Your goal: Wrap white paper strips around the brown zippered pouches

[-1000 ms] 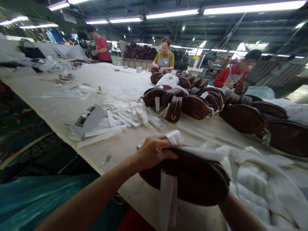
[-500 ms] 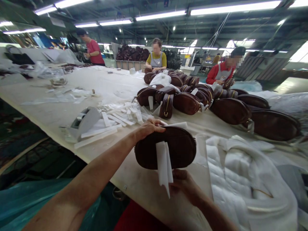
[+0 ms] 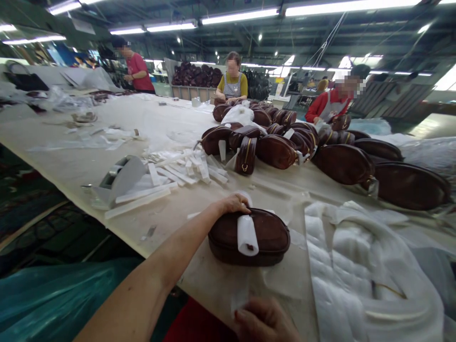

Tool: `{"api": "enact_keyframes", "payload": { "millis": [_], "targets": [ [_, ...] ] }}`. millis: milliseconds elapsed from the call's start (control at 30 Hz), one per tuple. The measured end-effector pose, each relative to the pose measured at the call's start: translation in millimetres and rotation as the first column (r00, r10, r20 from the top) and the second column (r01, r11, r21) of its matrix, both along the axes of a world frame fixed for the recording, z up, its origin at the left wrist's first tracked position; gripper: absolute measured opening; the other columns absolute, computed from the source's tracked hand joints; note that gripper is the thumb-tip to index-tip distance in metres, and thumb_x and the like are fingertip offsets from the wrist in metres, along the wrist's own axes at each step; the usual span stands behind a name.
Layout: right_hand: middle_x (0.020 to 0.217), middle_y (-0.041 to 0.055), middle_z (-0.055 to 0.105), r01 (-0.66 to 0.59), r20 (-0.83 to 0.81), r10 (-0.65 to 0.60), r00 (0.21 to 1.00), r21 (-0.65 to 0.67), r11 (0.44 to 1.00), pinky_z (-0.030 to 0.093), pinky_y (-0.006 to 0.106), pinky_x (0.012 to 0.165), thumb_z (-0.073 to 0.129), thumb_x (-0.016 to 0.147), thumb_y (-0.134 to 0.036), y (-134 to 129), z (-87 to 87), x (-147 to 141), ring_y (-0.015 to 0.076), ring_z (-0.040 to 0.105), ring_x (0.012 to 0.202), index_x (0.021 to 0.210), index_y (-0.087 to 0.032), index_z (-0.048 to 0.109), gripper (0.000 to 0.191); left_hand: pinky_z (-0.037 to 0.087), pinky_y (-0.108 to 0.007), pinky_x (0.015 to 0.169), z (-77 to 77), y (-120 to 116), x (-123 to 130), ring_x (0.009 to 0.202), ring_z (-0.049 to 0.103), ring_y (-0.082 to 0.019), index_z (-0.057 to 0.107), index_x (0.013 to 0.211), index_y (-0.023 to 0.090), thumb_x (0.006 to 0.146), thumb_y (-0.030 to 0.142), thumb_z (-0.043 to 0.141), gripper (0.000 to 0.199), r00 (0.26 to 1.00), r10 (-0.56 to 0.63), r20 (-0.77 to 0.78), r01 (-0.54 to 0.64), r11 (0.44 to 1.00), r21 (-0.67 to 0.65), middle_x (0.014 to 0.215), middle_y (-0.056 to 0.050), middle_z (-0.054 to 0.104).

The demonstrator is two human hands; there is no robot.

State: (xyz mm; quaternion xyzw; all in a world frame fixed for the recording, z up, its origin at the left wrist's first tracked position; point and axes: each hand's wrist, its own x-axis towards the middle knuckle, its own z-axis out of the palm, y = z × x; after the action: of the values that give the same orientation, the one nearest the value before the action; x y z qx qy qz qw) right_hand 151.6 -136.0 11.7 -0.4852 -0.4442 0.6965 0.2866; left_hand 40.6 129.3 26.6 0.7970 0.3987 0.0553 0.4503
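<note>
A dark brown oval zip bag [image 3: 228, 242] rests on the table in front of me. My left hand [image 3: 235, 204] is closed on its top edge, fingers partly hidden behind it. On the bag's front face a white foam strip [image 3: 247, 232] is folded round a small part, with a brown end showing at its lower opening. Nearer to me, apart from the bag, my right hand [image 3: 265, 319] is blurred by motion. Its thumb and fingers pinch a short translucent strip [image 3: 240, 293] that looks like clear tape.
A grey tape dispenser [image 3: 123, 183] stands at left beside a pile of white foam strips [image 3: 178, 168]. Several finished brown bags [image 3: 342, 163] crowd the far right. White foam sheeting [image 3: 335, 266] lies at right. Co-workers [image 3: 233, 85] stand across the table [image 3: 142, 118].
The bag has come down onto the table. Its foam strip, which hung loose, is now folded up on the front. My right hand has moved from beneath the bag towards me.
</note>
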Motion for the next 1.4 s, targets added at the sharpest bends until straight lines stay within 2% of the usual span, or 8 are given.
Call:
{"api": "enact_keyframes", "payload": {
  "millis": [67, 167, 333, 500, 567, 833, 1133, 1400],
  "targets": [
    [0.063, 0.0024, 0.057, 0.01, 0.257, -0.088, 0.962, 0.291, 0.957, 0.039, 0.025, 0.05, 0.056, 0.082, -0.05, 4, 18.7, 21, 0.0138, 0.052, 0.056, 0.076, -0.019, 0.064, 0.032, 0.051, -0.03, 0.07, -5.6, 0, 0, 0.076, 0.059, -0.015, 0.06, 0.089, 0.011, 0.088, 0.035, 0.059, 0.024, 0.999, -0.031, -0.01, 0.031, 0.999, 0.019, 0.085, -0.001, 0.06],
    [0.108, 0.0084, 0.063, -0.05, 0.425, -0.393, 0.816, 0.728, 0.684, 0.048, 0.034, 0.084, 0.058, 0.082, -0.026, 29, 45.1, 46, 0.0237, 0.059, 0.098, 0.116, -0.026, 0.058, 0.035, 0.051, -0.032, 0.072, -8.3, 1, -2, 0.078, 0.059, -0.016, 0.06, 0.089, 0.012, 0.087, 0.036, 0.06, 0.025, 0.997, -0.07, -0.015, 0.071, 0.996, 0.05, 0.084, -0.001, 0.06],
    [0.142, 0.0115, 0.042, -0.437, 0.583, -0.267, 0.767, 0.78, 0.449, 0.035, 0.048, 0.106, 0.059, 0.071, -0.013, 92, 58.0, 45, 0.0285, 0.037, 0.132, 0.14, -0.023, 0.035, 0.074, 0.049, -0.033, 0.075, -7.2, 2, -1, 0.078, 0.059, -0.016, 0.061, 0.086, 0.012, 0.086, 0.033, 0.062, 0.021, 0.996, -0.087, -0.029, 0.089, 0.991, 0.095, 0.081, 0.0, 0.06],
    [0.105, 0.0087, 0.066, -0.479, 0.497, -0.256, 0.829, 0.868, 0.133, 0.05, 0.038, 0.087, 0.05, 0.078, -0.006, 114, 46.0, 37, 0.021, 0.06, 0.101, 0.113, -0.021, 0.059, 0.039, 0.043, -0.024, 0.068, -4.0, -1, -3, 0.071, 0.055, -0.012, 0.066, 0.085, 0.013, 0.078, 0.026, 0.068, 0.015, 0.999, -0.042, -0.005, 0.042, 0.994, 0.102, 0.072, 0.002, 0.059],
    [0.099, 0.0088, 0.068, -0.446, 0.44, -0.307, 0.844, 0.893, 0.055, 0.053, 0.035, 0.08, 0.048, 0.08, -0.004, 110, 39.3, 40, 0.019, 0.063, 0.094, 0.112, -0.019, 0.059, 0.037, 0.038, -0.021, 0.063, -2.7, -2, -4, 0.067, 0.052, -0.011, 0.068, 0.082, 0.015, 0.074, 0.027, 0.069, 0.015, 1.0, -0.01, 0.019, 0.009, 0.996, 0.093, 0.066, 0.004, 0.058],
    [0.104, 0.0122, 0.067, -0.45, 0.452, -0.335, 0.827, 0.889, 0.086, 0.055, 0.038, 0.083, 0.053, 0.082, -0.014, 94, 20.0, 43, 0.0227, 0.062, 0.102, 0.12, -0.016, 0.055, 0.038, 0.029, -0.022, 0.054, -10.7, -3, -3, 0.053, 0.043, -0.009, 0.064, 0.06, 0.013, 0.073, 0.03, 0.065, 0.022, 0.973, 0.163, 0.164, -0.168, 0.986, 0.016, 0.047, 0.007, 0.043],
    [0.099, 0.0116, 0.068, -0.385, 0.404, -0.33, 0.853, 0.914, 0.124, 0.055, 0.033, 0.078, 0.052, 0.083, -0.016, 93, 19.6, 39, 0.0208, 0.064, 0.094, 0.117, -0.017, 0.057, 0.034, 0.041, -0.021, 0.055, -3.0, -4, -10, 0.057, 0.057, -0.01, 0.061, 0.08, 0.01, 0.077, 0.023, 0.053, 0.016, 0.81, 0.424, 0.404, -0.424, 0.901, -0.094, 0.068, -0.004, 0.065],
    [0.1, 0.0118, 0.067, -0.4, 0.419, -0.339, 0.842, 0.908, 0.128, 0.055, 0.033, 0.079, 0.052, 0.081, -0.011, 92, 20.4, 39, 0.0213, 0.062, 0.095, 0.114, -0.015, 0.058, 0.034, 0.042, -0.02, 0.059, 26.8, -45, -17, 0.059, 0.054, -0.01, 0.065, 0.072, 0.012, 0.075, 0.025, 0.058, 0.015, 0.84, 0.226, 0.494, -0.312, 0.945, 0.099, 0.063, 0.0, 0.062]
  ]
}}
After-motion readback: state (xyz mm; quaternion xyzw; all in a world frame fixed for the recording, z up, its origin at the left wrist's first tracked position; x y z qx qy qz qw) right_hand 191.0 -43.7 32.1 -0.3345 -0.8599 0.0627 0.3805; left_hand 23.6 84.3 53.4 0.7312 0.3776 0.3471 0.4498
